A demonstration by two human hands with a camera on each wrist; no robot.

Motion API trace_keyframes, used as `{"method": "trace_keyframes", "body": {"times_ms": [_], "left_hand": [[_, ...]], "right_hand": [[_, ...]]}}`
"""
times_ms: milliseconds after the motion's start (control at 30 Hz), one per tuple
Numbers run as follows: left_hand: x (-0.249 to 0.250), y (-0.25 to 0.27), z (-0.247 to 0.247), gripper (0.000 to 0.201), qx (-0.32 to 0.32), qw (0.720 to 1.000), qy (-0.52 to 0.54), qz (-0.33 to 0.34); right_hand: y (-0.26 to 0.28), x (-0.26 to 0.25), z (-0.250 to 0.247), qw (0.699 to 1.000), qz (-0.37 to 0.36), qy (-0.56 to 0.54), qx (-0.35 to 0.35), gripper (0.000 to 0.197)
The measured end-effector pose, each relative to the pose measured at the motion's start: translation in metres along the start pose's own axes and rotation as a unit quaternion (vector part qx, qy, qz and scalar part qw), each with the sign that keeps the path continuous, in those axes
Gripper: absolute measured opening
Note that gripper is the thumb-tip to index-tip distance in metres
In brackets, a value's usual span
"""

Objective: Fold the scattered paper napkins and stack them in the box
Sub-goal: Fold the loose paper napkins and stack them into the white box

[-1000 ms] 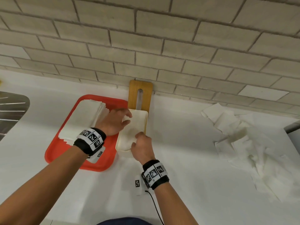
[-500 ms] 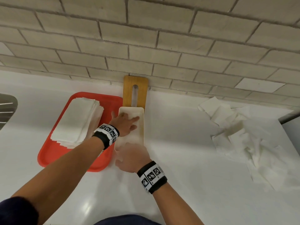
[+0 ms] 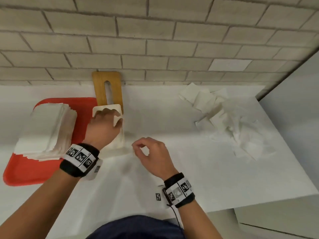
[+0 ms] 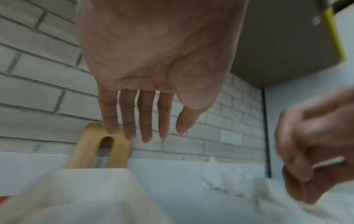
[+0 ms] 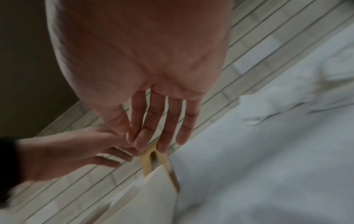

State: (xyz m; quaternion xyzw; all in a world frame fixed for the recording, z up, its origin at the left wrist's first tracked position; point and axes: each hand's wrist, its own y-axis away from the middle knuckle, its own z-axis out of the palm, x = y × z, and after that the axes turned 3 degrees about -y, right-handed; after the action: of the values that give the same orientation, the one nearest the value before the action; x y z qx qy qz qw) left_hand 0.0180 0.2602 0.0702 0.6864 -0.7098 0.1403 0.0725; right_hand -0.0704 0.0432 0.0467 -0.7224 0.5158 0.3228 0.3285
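head: my left hand spread flat over napkins in box, right hand loosely curled, empty, beside it | left wrist: fingers straight | right wrist: fingers relaxed | next, I judge: fetch from scattered napkins

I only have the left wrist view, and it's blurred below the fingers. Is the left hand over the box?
Observer: Yes. The head view shows the left hand over the white box, fingers reaching down into it.
Operator: What's left of the box?
Observer: A red tray carrying a tall stack of folded napkins.
Operator: Is the right hand holding a napkin?
Observer: No. The right wrist view shows the right hand with nothing in its fingers.
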Motion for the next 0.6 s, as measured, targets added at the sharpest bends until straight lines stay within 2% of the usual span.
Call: {"method": "trace_keyframes", "body": {"times_ms": [100,167,267,367,433,500,600], "left_hand": [[0.054,0.033,-0.001,0.014,0.037,0.994,0.071,0.081],[0.093,0.047,0.011,0.007,0.017,0.987,0.111,0.112],[0.146,0.05,0.049,0.004,-0.041,0.981,0.157,0.107],[0.198,0.033,0.099,0.01,-0.089,0.973,0.193,0.087],[0.239,0.014,0.13,0.008,-0.101,0.968,0.22,0.071],[0.281,-0.012,0.159,0.017,-0.119,0.964,0.232,0.048],[0.34,-0.057,0.196,0.04,-0.169,0.954,0.247,-0.003]], "right_hand": [[0.037,0.039,-0.061,0.995,0.051,-0.032,0.082,0.009],[0.059,0.069,-0.102,0.986,0.104,-0.035,0.126,0.008],[0.076,0.122,-0.159,0.97,0.168,-0.001,0.177,0.012],[0.073,0.18,-0.21,0.952,0.198,0.076,0.219,0.014],[0.062,0.216,-0.243,0.937,0.209,0.152,0.236,0.028],[0.041,0.247,-0.27,0.92,0.216,0.211,0.251,0.047],[0.006,0.281,-0.297,0.91,0.262,0.25,0.2,0.074]]}}
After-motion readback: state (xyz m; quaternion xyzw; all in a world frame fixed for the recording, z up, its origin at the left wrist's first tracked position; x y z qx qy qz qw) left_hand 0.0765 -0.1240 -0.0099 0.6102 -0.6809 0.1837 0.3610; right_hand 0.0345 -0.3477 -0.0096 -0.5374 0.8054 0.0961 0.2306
